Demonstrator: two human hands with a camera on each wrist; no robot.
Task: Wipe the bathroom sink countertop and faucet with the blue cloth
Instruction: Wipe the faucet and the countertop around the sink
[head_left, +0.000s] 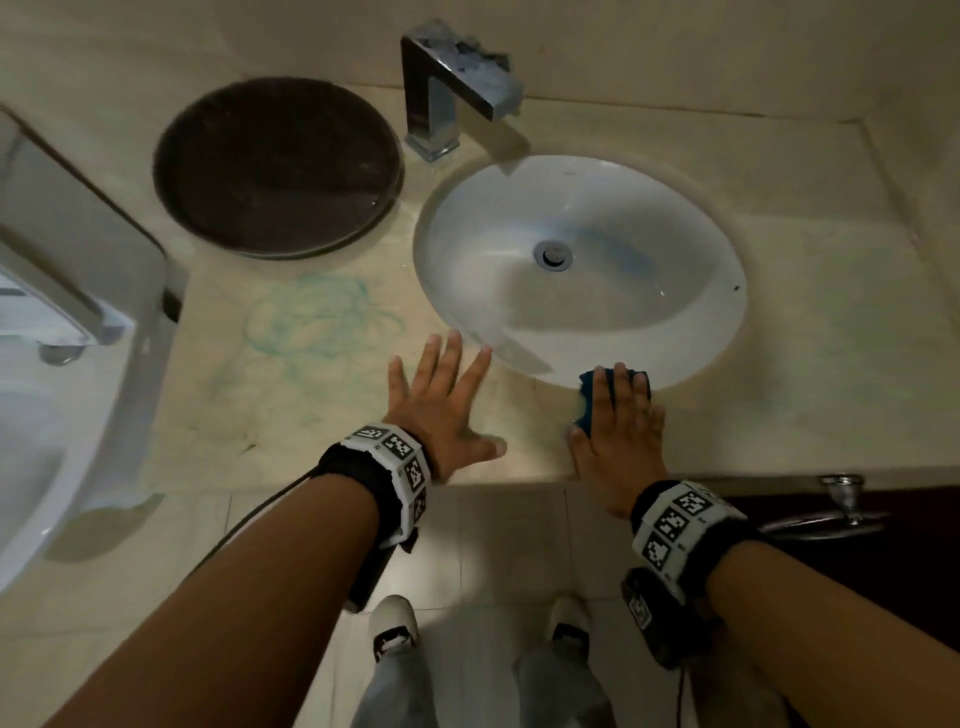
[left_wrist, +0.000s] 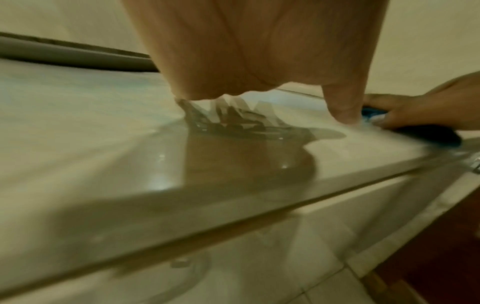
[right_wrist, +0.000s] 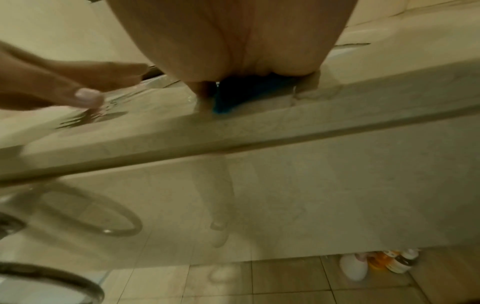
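The blue cloth (head_left: 587, 406) lies on the beige countertop (head_left: 322, 395) at the front rim of the white sink (head_left: 576, 270). My right hand (head_left: 621, 410) presses flat on top of it with straight fingers; most of the cloth is hidden under the palm. The right wrist view shows the cloth (right_wrist: 233, 96) under that palm (right_wrist: 233, 41). My left hand (head_left: 441, 400) rests flat on the counter left of it, fingers spread, holding nothing. The chrome faucet (head_left: 447, 88) stands behind the sink. Greenish smears (head_left: 317, 322) mark the counter's left part.
A dark round tray (head_left: 278, 166) sits at the counter's back left. A white fixture (head_left: 62, 364) stands to the left. A cabinet knob (head_left: 841, 496) juts out below the counter's right edge. Water pools by my left hand (left_wrist: 246, 131). Bottles (right_wrist: 384, 263) stand on the floor.
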